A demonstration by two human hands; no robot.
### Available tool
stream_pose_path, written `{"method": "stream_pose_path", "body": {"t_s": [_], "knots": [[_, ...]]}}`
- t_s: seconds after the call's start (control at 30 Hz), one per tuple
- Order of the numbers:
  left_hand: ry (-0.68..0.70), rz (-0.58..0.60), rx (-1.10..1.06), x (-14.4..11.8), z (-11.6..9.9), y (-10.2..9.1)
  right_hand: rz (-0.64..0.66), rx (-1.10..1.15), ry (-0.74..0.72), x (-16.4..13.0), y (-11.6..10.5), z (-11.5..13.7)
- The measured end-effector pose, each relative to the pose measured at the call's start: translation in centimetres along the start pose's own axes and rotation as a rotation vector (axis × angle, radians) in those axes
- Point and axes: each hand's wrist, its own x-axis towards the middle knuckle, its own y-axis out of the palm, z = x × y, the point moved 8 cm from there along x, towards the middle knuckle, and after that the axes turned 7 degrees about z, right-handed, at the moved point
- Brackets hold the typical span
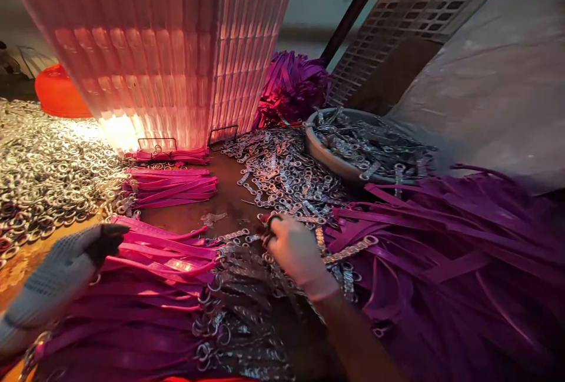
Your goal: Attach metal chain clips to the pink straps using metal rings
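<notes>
My left hand (pixel 62 267), in a pale glove with dark fingertips, hovers at the left ends of a row of purple straps (pixel 150 273). Its fingers are drawn together and slightly blurred; whether anything sits between them I cannot make out. Metal rings and chain-like metal links hang from the right ends of these straps. Over the heap of metal links (pixel 286 176) my right hand (pixel 295 252), gloved too, has its fingers curled in a pinch. What they hold, if anything, is hidden. Just right of it lies a metal link piece (pixel 351 249).
Loose metal rings (pixel 57 164) cover the left side. A round basin (pixel 318 140) of metal links stands at the back right, beside a large pile of purple straps (pixel 459 270). Translucent ribbed panels (pixel 176 46) rise behind, with an orange-red object (pixel 62 93) on their left.
</notes>
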Motion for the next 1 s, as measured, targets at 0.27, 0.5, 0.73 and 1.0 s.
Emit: {"method": "stream_pose_path", "body": {"t_s": [0.27, 0.5, 0.73, 1.0], "knots": [[-0.532, 0.283, -1.248, 2.1, 1.3, 13.0, 0.103, -0.060, 0.143, 7.2, 5.2, -3.8], [-0.376, 0.335, -0.863, 1.7, 1.7, 13.2, -0.014, 0.233, 0.039, 4.5, 2.9, -2.4], [-0.184, 0.160, -0.416, 1.3, 0.0, 12.1, -0.044, 1.015, -0.476, -2.2, -2.9, 8.9], [-0.110, 0.282, -0.672, 0.0, -0.8, 13.2, -0.081, 0.993, -0.443, -4.6, -2.9, 11.9]]}}
